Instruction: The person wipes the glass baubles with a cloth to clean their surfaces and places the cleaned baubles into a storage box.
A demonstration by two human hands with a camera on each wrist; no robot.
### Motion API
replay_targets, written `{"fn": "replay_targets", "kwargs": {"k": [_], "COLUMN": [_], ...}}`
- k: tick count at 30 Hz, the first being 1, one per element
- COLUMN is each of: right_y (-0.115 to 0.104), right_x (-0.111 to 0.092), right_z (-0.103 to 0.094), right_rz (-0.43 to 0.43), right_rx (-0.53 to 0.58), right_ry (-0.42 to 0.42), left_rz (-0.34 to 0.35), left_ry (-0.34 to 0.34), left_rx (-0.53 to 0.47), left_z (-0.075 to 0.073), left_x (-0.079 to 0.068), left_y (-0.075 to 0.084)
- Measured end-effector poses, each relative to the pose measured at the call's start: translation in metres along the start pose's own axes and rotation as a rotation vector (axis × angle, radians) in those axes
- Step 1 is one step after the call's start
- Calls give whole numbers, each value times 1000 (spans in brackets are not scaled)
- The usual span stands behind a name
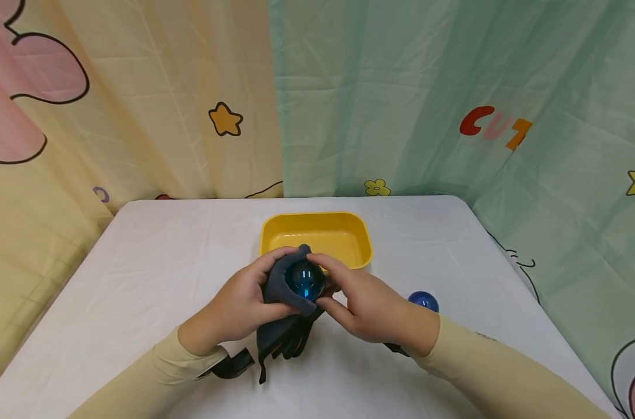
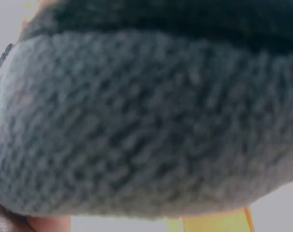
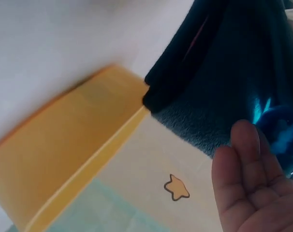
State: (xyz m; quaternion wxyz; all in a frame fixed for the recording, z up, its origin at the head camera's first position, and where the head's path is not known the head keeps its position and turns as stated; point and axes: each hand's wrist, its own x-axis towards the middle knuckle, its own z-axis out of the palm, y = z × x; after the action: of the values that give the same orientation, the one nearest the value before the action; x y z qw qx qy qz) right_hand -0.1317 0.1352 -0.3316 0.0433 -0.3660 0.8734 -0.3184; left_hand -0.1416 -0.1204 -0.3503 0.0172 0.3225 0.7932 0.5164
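A clear blue ball (image 1: 307, 280) sits in the mouth of a dark grey fleecy cloth pouch (image 1: 278, 285). My left hand (image 1: 239, 305) grips the pouch from the left, thumb below and fingers along the top edge. From the other side my right hand (image 1: 367, 297) holds the ball between thumb and fingers. In the right wrist view the fingers (image 3: 245, 145) lie against the blue ball (image 3: 282, 137), with the pouch (image 3: 243, 63) behind. Fuzzy grey cloth (image 2: 146, 121) fills most of the left wrist view. Gathered dark folds (image 1: 291, 337) and a cord hang below the hands.
Behind the hands, a yellow tray (image 1: 317, 220) stands on the white table (image 1: 139, 279). A second blue ball (image 1: 424, 299) lies on the table beyond the right wrist, partly hidden by it. Patterned curtains (image 1: 349, 105) surround the table's back and sides.
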Motion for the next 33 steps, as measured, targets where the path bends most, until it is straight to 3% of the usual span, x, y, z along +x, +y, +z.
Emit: {"fn": "replay_targets", "kwargs": {"k": [5, 7, 10, 15, 17, 20, 24, 29, 31, 33], "right_y": [3, 4, 4, 3, 3, 1, -1, 2, 3, 3], "right_x": [-1, -2, -2, -1, -1, -2, -2, -2, -3, -3], "right_z": [-2, -2, -2, -1, 0, 2, 2, 0, -1, -1], "right_rz": [-138, -151, -65, 143, 150, 109, 20, -127, -152, -136], "right_rx": [-300, -356, -252, 81, 137, 135, 20, -288, -378, -381], "right_ry": [71, 99, 60, -32, -25, 4, 16, 66, 92, 92], "left_rz": [0, 0, 3, -8, -13, -15, -14, -23, -25, -18], "left_ry": [-18, -28, -35, -42, -38, -30, -12, -25, -35, -36], "left_rx": [-42, -53, -49, -17, -8, -4, -11, -51, -60, -59], "left_z": [0, 0, 1, 3, 3, 3, 1, 0, 0, 1], "left_x": [0, 0, 0, 0, 0, 0, 0, 0, 0, 1], "left_y": [0, 1, 2, 2, 2, 2, 2, 2, 2, 2]}}
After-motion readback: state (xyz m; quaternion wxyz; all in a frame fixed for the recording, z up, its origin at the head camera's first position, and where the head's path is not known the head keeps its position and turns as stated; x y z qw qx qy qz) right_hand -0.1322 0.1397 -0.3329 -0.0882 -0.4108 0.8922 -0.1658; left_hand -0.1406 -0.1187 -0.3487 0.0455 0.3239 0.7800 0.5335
